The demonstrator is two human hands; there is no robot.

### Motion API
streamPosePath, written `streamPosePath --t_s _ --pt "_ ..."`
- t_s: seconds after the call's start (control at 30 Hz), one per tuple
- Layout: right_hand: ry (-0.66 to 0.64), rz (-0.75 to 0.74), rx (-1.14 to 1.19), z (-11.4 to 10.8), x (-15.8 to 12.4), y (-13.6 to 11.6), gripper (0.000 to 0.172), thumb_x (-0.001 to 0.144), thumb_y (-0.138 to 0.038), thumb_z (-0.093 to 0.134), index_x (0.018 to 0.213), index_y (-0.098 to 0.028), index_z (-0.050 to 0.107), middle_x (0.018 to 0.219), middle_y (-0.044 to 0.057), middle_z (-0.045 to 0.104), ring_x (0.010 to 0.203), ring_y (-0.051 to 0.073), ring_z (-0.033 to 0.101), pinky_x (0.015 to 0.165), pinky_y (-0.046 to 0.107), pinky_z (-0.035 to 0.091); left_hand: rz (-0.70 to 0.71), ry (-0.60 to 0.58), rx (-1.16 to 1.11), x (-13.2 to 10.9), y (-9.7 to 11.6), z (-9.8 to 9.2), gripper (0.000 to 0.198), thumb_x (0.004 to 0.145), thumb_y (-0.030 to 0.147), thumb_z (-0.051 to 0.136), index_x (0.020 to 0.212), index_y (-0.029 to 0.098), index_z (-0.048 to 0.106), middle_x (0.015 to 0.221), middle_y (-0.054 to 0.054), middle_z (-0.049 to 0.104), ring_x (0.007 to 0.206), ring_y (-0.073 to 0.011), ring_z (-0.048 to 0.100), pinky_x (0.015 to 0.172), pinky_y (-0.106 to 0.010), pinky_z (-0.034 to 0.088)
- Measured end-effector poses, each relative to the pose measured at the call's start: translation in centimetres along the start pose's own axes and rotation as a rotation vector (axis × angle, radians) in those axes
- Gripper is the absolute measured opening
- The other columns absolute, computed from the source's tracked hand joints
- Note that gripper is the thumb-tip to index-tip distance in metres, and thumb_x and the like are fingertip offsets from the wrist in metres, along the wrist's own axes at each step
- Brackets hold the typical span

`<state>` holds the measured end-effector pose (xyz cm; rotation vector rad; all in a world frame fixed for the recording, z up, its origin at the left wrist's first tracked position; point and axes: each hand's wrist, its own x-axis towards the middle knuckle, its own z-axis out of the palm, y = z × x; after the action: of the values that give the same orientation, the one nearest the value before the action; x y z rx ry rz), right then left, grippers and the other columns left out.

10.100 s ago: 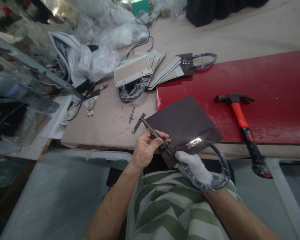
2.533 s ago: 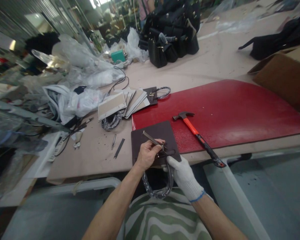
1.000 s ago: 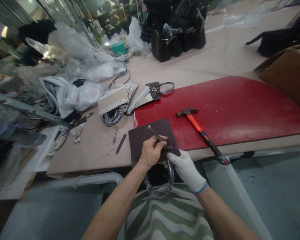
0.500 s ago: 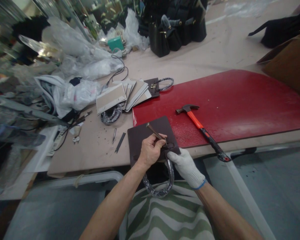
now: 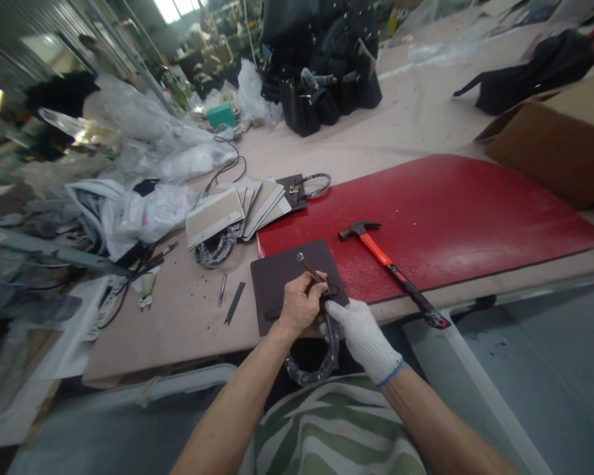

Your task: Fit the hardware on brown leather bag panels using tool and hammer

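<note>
A dark brown bag panel [image 5: 272,277] lies at the table's front edge, partly on the red board. Its looped handle [image 5: 309,377], wrapped in clear plastic, hangs over the edge towards my striped clothing. My bare left hand [image 5: 299,305] pinches a metal punch [image 5: 307,265], tilted, its lower end at the panel near the handle's right-hand tab. The exact contact is hidden by my fingers. In a white knitted glove, my right hand [image 5: 363,333] grips the panel's near right corner by the handle's base, thumb on top. To the right rests a claw hammer [image 5: 389,264].
The red board [image 5: 455,224] covers the table's right part. Stacked panels [image 5: 218,214] with wrapped handles lie behind. A thin metal rod [image 5: 222,290] and a flat dark strip [image 5: 234,303] are at left. Black bags [image 5: 301,109], plastic wrapping [image 5: 173,158] and a cardboard box [image 5: 549,145] stand farther back.
The view has tilted up and shifted slightly right. Both hands keep their hold on the punch and the panel; the punch looks a little more upright. The hammer stays on the board.
</note>
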<state>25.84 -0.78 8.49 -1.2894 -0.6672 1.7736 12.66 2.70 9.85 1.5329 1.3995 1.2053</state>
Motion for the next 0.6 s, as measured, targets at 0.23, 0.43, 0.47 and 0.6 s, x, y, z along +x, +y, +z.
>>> streamPosePath --t_s 0.23,0.43,0.47,0.6 --pt "0.011 0.033 -0.131 -1.6 0.1 1.1 0.036 0.063 -0.050 0.077 0.062 -0.019 0.059 0.050 0.004 0.062 0.041 0.017 0.057 0.039 0.026 0.044 0.117 -0.018 0.075 -0.8 -1.4 0.7 0.016 0.086 0.018 0.064 0.098 0.021 0.074 0.103 -0.007 0.079 0.097 -0.0228 0.074 0.091 -0.035 0.058" --pt "-0.048 0.117 -0.302 -2.9 -1.1 0.6 0.034 0.072 -0.052 0.069 0.069 -0.019 0.065 0.055 0.004 0.064 0.044 0.016 0.058 0.040 0.025 0.045 0.239 -0.045 0.147 -1.2 -2.3 1.0 0.017 0.089 0.017 0.064 0.104 0.022 0.071 0.107 -0.008 0.077 0.101 -0.0231 0.074 0.094 -0.035 0.059" --pt "-0.063 0.144 -0.351 -3.3 -1.5 -0.1 0.032 0.074 -0.050 0.069 0.071 -0.018 0.066 0.055 0.004 0.065 0.044 0.017 0.059 0.040 0.025 0.044 0.258 -0.044 0.159 -1.2 -2.4 1.0 0.017 0.089 0.017 0.063 0.104 0.021 0.070 0.108 -0.008 0.077 0.102 -0.0230 0.074 0.094 -0.035 0.059" --pt "0.016 -0.047 -0.904 -6.0 -2.8 -4.5 0.026 0.088 -0.040 0.056 0.080 -0.019 0.070 0.072 0.007 0.071 0.060 0.020 0.066 0.054 0.028 0.049 0.340 -0.025 0.202 -1.2 -2.8 1.3 0.020 0.089 0.013 0.061 0.106 0.020 0.068 0.108 -0.008 0.077 0.102 -0.0221 0.074 0.093 -0.034 0.060"
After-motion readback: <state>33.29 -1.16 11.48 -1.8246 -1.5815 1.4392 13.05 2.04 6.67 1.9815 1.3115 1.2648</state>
